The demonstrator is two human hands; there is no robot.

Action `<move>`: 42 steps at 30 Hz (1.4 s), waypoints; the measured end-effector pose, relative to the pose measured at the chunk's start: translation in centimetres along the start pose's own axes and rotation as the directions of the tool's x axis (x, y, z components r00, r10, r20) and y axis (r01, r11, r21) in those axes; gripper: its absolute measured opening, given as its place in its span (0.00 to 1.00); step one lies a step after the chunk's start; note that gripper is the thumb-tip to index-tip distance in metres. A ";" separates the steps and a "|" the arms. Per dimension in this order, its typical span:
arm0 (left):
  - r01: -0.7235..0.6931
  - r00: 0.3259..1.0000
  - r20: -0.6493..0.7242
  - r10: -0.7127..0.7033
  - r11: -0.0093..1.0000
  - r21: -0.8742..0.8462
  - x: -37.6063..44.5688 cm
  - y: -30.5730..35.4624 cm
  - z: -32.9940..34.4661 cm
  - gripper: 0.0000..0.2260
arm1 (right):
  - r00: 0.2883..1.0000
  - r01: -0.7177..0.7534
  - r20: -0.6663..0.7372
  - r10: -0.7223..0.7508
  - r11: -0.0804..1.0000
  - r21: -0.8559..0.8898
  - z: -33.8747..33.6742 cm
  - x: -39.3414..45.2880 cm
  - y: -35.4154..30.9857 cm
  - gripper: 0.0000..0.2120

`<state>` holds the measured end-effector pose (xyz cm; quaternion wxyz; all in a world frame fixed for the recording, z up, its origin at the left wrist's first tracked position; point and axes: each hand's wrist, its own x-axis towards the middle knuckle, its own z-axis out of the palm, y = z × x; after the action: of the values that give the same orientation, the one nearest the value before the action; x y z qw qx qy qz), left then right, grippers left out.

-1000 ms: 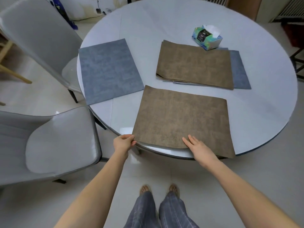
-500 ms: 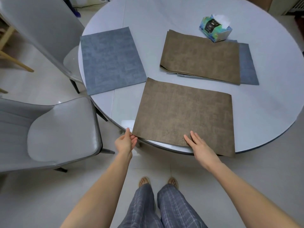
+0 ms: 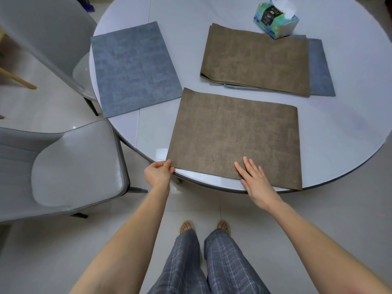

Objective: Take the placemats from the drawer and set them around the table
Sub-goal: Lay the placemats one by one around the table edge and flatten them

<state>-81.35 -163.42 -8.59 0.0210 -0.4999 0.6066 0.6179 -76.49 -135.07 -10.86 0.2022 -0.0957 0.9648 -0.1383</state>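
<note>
My left hand (image 3: pixel 158 174) pinches the brown placemat (image 3: pixel 235 136) corner; my right hand (image 3: pixel 255 181) lies flat, fingers (image 3: pixel 247 166) straight. I should square its near edge to the tabletop (image 3: pixel 339 132) rim.

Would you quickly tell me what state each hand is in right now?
Left hand: pinches the near left corner of the brown placemat.
Right hand: open, fingers straight, pressing flat on the same placemat's near edge.

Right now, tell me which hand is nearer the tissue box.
Right. The right hand lies flat on the near brown placemat, more directly below the tissue box; the left hand pinches the placemat's left corner.
</note>
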 end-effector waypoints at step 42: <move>-0.641 0.733 0.641 0.229 -0.083 0.763 -5.0 0.1 7.5 0.40 | 0.869 -0.421 -0.326 0.371 0.902 -0.097 -6.7 -1.8 5.8 0.07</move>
<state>-83.33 -154.72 -7.06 0.2334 -0.0184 0.9677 0.0934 -78.40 -127.67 -6.12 0.0691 0.1106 0.9911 -0.0265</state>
